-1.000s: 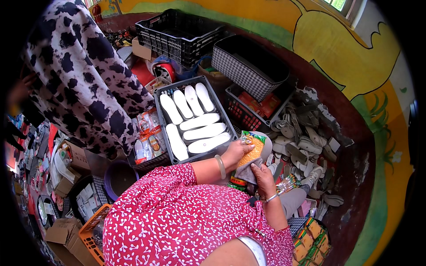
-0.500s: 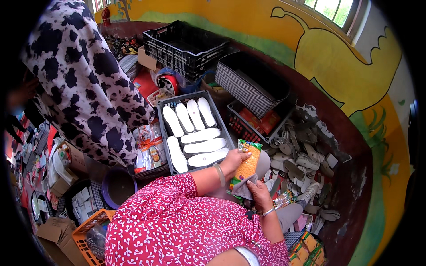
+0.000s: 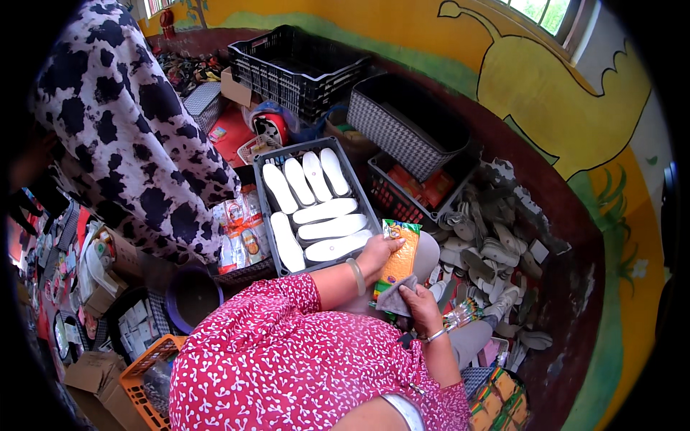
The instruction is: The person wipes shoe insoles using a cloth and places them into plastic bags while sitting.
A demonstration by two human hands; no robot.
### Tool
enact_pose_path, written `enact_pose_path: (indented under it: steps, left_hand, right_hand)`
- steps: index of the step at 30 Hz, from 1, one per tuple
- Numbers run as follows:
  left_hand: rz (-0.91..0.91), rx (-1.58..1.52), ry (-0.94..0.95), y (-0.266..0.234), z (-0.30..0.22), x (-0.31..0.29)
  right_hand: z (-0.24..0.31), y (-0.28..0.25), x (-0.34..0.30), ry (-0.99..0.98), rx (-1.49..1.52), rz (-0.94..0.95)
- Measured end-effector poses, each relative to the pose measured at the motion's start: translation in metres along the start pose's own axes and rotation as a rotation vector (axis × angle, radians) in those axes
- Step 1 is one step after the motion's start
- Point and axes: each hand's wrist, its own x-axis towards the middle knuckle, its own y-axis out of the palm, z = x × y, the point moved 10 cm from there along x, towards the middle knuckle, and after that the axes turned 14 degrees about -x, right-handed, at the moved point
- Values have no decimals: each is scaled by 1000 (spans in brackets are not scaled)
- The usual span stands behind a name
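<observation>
In front of my body, my left hand (image 3: 381,256) is closed on the upper left edge of a flat orange-and-green packet (image 3: 399,263), thumb across its front. My right hand (image 3: 424,307) pinches a small grey cloth (image 3: 394,297) that lies against the packet's lower end. Just beyond my left forearm stands a dark grey crate (image 3: 267,214), in which white insoles (image 3: 325,210) lie in two groups, the far ones lengthwise and several near ones crosswise. Part of the packet's lower end is hidden behind the cloth.
Loose shoe soles (image 3: 496,251) are heaped to the right. Behind the crate stand black crates (image 3: 295,79) and a houndstooth-patterned bin (image 3: 402,129). A person in a cow-print garment (image 3: 129,136) is at the left. Nearer are a purple bucket (image 3: 194,298) and an orange basket (image 3: 147,366).
The view has shifted slightly. My right hand and the grey cloth have moved a little up along the packet's lower end. My left hand keeps its hold.
</observation>
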Motion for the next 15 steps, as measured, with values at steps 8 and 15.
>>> enact_pose_path:
  steps: [8,15]
  left_hand:
    - [-52,-43,16,-5,-1,-1]
    - [-104,-71,-13,-6,0,-2]
  right_hand:
    - [-2,-3,-2,26,-72,25]
    - [16,-4,-9,-31,-129,1]
